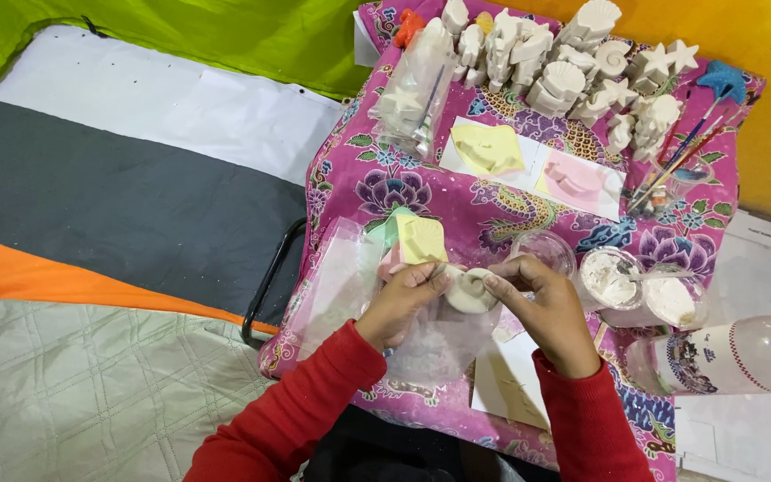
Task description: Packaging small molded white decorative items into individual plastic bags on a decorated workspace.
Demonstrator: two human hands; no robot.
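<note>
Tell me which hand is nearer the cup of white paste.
Right. The right hand sits just beside the cup of white paste; the left hand is farther away, across the white shell piece both hold.

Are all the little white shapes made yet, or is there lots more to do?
Many white plaster shapes already stand finished at the table's far side. Both hands, left hand and right hand, hold one round white piece. Cups of white plaster and the yellow mould and pink mould suggest more may follow.

Small table [271, 268] under pink floral cloth [501, 214]
</note>
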